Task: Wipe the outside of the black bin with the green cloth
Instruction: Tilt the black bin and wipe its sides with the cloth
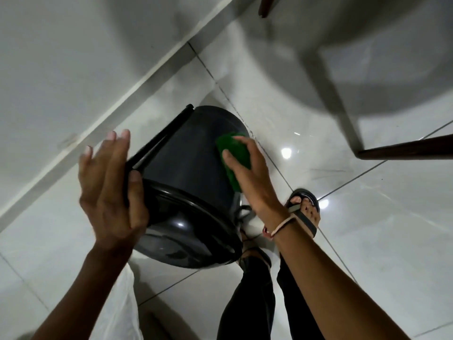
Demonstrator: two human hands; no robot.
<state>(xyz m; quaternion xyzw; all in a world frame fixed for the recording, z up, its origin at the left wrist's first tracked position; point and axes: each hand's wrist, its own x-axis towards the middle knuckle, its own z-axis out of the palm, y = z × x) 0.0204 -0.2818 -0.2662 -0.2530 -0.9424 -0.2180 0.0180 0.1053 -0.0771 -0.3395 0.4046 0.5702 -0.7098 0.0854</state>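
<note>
The black bin [186,163] is tilted well off upright above the pale tiled floor [367,229], its lidded top toward the camera and its base pointing away toward the wall [61,69]. A black bar runs along its upper left side.

The left hand [110,190] comes in from the lower left with the forearm angled up and to the right. Its palm presses flat against the bin's left flank near the rim, the thumb hooked over the rim edge and the four fingers spread and extended, their tips lifted clear of the plastic; this grip is open, bracing the bin rather than clasping it.

The right hand [247,173] reaches in from the lower right, wrist slightly bent, a thin band around the wrist. Its fingers curl over the green cloth [234,153], a closed grip that pins the folded cloth flat against the bin's right outer wall, about halfway along its side.

Below the right wrist a foot in a dark sandal [306,209] stands on the tiles, beside the bin's rim. A dark wooden edge [404,149] juts in at the right.
</note>
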